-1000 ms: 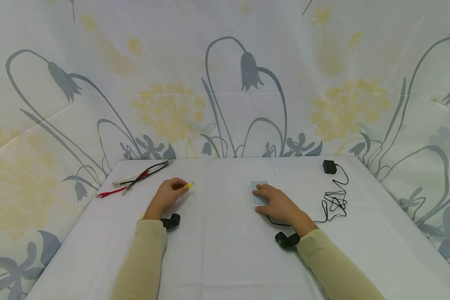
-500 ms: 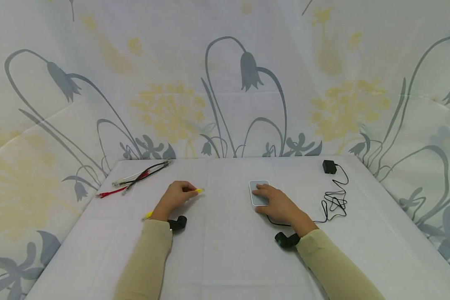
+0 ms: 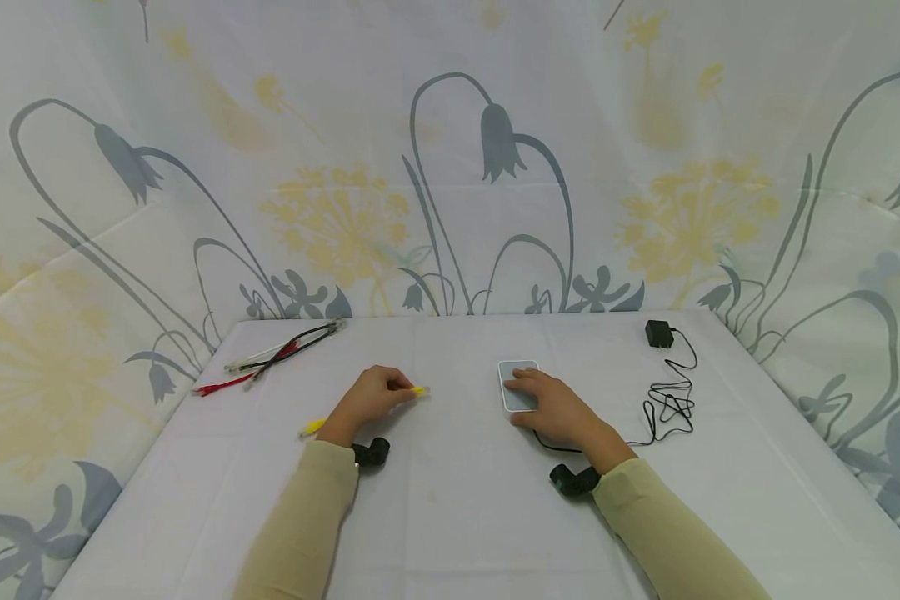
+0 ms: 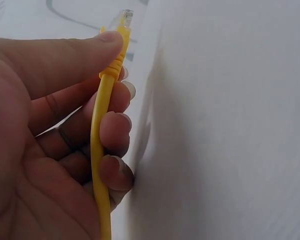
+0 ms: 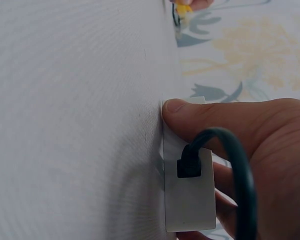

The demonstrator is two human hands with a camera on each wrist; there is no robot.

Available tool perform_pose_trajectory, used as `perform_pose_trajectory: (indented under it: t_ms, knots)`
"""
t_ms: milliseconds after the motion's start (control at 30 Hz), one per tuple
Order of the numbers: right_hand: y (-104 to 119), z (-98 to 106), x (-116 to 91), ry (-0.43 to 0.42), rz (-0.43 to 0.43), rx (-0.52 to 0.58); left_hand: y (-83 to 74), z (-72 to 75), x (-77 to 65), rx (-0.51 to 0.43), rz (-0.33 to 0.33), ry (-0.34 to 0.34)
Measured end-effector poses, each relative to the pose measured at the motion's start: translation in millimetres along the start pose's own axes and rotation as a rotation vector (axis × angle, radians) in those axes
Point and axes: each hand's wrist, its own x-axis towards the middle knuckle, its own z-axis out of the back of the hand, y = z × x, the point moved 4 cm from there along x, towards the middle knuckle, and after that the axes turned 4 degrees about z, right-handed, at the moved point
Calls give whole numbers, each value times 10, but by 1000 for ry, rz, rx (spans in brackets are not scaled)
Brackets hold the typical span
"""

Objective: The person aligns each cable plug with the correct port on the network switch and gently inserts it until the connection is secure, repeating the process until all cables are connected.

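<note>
My left hand [image 3: 371,398] pinches a yellow Ethernet cable [image 4: 103,107] just behind its clear plug [image 4: 127,17], thumb on one side and fingertips on the other. The cable runs back through the curled fingers, and its other yellow end [image 3: 312,427] sticks out beside the wrist. The clear plug points right, toward a small white box with a grey top [image 3: 519,393], with a gap between them. My right hand [image 3: 558,410] grips that box, fingers over its top and thumb along its near side. A black cord [image 5: 232,155] is plugged into one side of the box.
Several black, red and white cables [image 3: 281,354] lie in a loose pile at the back left of the white table [image 3: 450,500]. A black power adapter [image 3: 658,334] sits at the back right, its cord [image 3: 671,404] bunched between it and the right hand.
My left hand has moved right and slightly nearer with the yellow Ethernet cable, bringing its plug closer to the white box. The right hand and the box have stayed still.
</note>
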Motion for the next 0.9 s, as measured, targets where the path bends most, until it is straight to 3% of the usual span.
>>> perform_pose_trajectory:
  t_ms: [900]
  knots:
    - [30,-15,-2,-32,60,-7,-325,-285,-58,32,-47,65]
